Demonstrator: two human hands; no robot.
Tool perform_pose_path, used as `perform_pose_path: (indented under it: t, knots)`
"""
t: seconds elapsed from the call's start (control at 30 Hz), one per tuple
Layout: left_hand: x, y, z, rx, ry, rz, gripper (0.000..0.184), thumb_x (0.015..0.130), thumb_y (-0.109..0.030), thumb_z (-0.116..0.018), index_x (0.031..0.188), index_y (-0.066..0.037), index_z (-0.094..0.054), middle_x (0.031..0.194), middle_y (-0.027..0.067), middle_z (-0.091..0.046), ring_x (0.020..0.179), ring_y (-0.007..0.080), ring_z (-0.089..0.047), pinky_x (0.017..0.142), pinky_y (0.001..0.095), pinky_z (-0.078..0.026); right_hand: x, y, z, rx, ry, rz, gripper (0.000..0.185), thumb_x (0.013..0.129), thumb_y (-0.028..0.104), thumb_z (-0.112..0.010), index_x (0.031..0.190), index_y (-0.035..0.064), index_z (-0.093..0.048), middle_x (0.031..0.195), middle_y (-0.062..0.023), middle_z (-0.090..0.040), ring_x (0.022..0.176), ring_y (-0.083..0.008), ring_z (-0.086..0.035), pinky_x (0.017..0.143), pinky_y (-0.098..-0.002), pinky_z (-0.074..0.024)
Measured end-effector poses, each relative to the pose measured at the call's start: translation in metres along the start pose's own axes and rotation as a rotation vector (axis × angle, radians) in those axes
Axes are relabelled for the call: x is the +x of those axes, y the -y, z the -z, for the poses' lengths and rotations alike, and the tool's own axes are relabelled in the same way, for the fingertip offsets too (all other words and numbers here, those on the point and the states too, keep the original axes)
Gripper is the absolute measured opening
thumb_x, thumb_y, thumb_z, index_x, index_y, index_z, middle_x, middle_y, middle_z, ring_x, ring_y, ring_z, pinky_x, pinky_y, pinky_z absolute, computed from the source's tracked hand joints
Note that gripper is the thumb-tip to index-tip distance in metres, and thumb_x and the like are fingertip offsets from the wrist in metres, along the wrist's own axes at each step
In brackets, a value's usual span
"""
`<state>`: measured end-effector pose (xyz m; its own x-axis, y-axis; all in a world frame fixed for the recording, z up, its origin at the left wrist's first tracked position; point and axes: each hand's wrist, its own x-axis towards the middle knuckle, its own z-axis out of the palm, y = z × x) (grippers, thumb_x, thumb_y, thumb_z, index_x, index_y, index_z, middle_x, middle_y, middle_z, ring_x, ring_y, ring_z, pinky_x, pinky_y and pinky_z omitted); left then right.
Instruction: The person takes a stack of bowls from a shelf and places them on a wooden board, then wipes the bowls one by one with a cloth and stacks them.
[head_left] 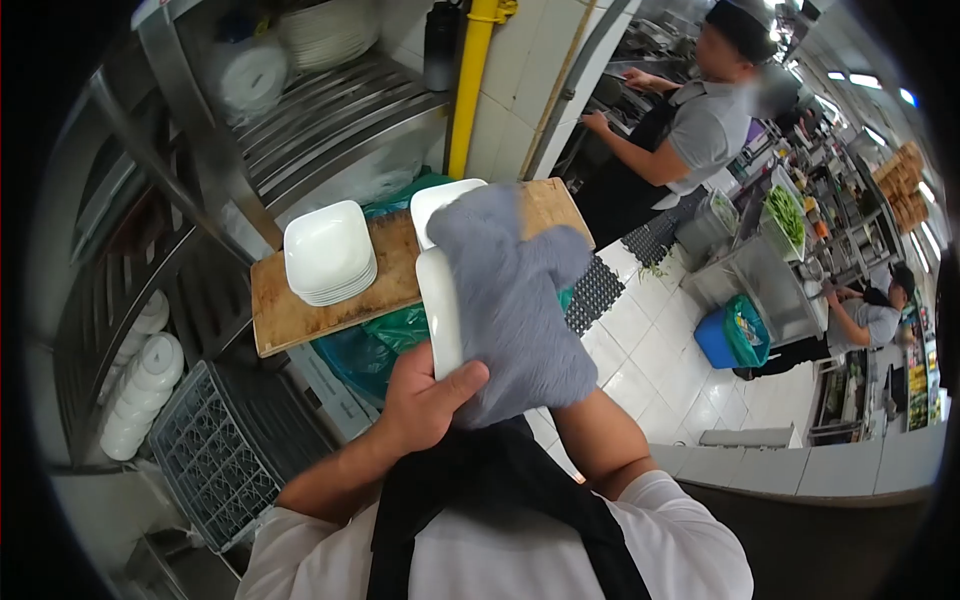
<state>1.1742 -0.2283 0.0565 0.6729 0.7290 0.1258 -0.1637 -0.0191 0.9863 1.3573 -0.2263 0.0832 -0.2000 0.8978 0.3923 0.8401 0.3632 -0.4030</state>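
My left hand (428, 398) is closed round the lower edge of a white dish (437, 310), its thumb on the near side. A grey cloth (515, 310) covers the dish's right part and hides my right hand, so its fingers do not show; only the forearm comes out below the cloth. Behind the cloth, another white dish (430, 207) rests on a wooden board (395, 270). A stack of square white dishes (330, 250) stands on the board's left part.
Slatted metal shelves (340, 125) hold plates at upper left. A grey rack (215, 450) and stacked white bowls (150, 385) are at lower left. A yellow pipe (471, 90) rises behind the board. One person (690, 130) stands right of it, another (870, 320) farther off.
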Motion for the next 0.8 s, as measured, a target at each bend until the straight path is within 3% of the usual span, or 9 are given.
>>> perform_pose_path:
  t: [0.2,0.3,0.4,0.43,0.53,0.57,0.67,0.7,0.8]
  knots:
    - [-0.007,0.025,0.009,-0.325,0.019,-0.089,0.037,0.094,-0.025,-0.064,0.119,0.002,-0.059,0.107,0.0061,-0.066,0.099,0.0122,-0.059,0.087,0.0289,-0.047,-0.021,-0.033,-0.037,0.483,-0.153,-0.187,0.057,0.086,0.015,-0.068,0.135,0.0025,-0.044,0.133,-0.0137,-0.051,0.123,-0.0246,-0.050,0.105,-0.0349,-0.0394]
    - [-0.006,0.042,0.018,-0.713,-0.031,-0.111,0.046,0.095,-0.028,-0.063,0.129,0.001,-0.053,0.120,0.0100,-0.062,0.108,0.0161,-0.059,0.094,0.0333,-0.047,-0.038,-0.033,-0.060,0.664,-0.270,-0.306,0.060,0.083,0.015,-0.070,0.135,0.0017,-0.044,0.131,-0.0151,-0.052,0.121,-0.0263,-0.051,0.103,-0.0358,-0.0410]
    - [0.003,0.044,0.031,-0.685,-0.156,-0.107,0.051,0.097,-0.031,-0.059,0.135,0.000,-0.046,0.127,0.0119,-0.058,0.114,0.0188,-0.057,0.097,0.0366,-0.047,-0.040,-0.027,-0.052,0.479,-0.342,-0.257,0.064,0.074,0.016,-0.074,0.130,0.0006,-0.048,0.119,-0.0186,-0.056,0.109,-0.0314,-0.055,0.091,-0.0385,-0.0451]
    - [0.005,0.050,0.034,-0.503,-0.240,-0.053,0.049,0.100,-0.033,-0.051,0.137,-0.002,-0.044,0.131,0.0106,-0.055,0.120,0.0227,-0.054,0.096,0.0423,-0.048,-0.038,-0.026,-0.039,0.373,-0.328,-0.255,0.062,0.071,0.016,-0.074,0.126,0.0003,-0.050,0.115,-0.0192,-0.056,0.104,-0.0326,-0.055,0.088,-0.0387,-0.0452]
    - [0.005,0.063,0.035,-0.235,-0.469,0.305,0.046,0.101,-0.034,-0.049,0.139,-0.007,-0.044,0.132,0.0087,-0.054,0.117,0.0231,-0.056,0.092,0.0434,-0.050,-0.029,0.000,0.000,-0.081,-0.184,-0.275,0.052,0.069,0.015,-0.073,0.115,0.0005,-0.055,0.106,-0.0192,-0.057,0.095,-0.0341,-0.055,0.082,-0.0402,-0.0448]
    - [0.001,0.063,0.033,-0.301,-0.431,0.356,0.051,0.101,-0.044,-0.045,0.140,-0.010,-0.043,0.134,0.0079,-0.052,0.114,0.0247,-0.057,0.090,0.0436,-0.051,-0.031,0.005,0.003,-0.145,-0.162,-0.240,0.050,0.069,0.015,-0.073,0.114,0.0006,-0.055,0.105,-0.0191,-0.057,0.094,-0.0342,-0.055,0.082,-0.0411,-0.0444]
    - [-0.003,0.040,0.027,-0.742,-0.195,0.423,0.062,0.100,-0.051,-0.043,0.146,-0.010,-0.034,0.139,0.0088,-0.048,0.121,0.0258,-0.053,0.096,0.0464,-0.047,-0.038,0.019,-0.002,-0.175,-0.165,-0.055,0.045,0.068,0.014,-0.071,0.109,0.0010,-0.056,0.102,-0.0186,-0.056,0.092,-0.0343,-0.054,0.080,-0.0435,-0.0433]
    - [0.001,0.035,0.021,-0.751,-0.190,0.397,0.067,0.097,-0.060,-0.037,0.141,-0.009,-0.041,0.136,0.0114,-0.050,0.114,0.0296,-0.058,0.095,0.0454,-0.048,-0.040,0.024,-0.006,-0.164,-0.172,0.012,0.043,0.068,0.013,-0.070,0.107,0.0011,-0.057,0.102,-0.0185,-0.056,0.092,-0.0344,-0.054,0.079,-0.0444,-0.0429]
    - [0.011,0.042,0.019,-0.858,-0.263,0.364,0.064,0.098,-0.055,-0.040,0.140,-0.006,-0.041,0.134,0.0127,-0.052,0.117,0.0285,-0.056,0.100,0.0434,-0.045,-0.036,0.037,-0.012,-0.138,-0.191,0.201,0.038,0.067,0.012,-0.069,0.102,0.0015,-0.058,0.099,-0.0180,-0.055,0.090,-0.0346,-0.053,0.078,-0.0468,-0.0417]
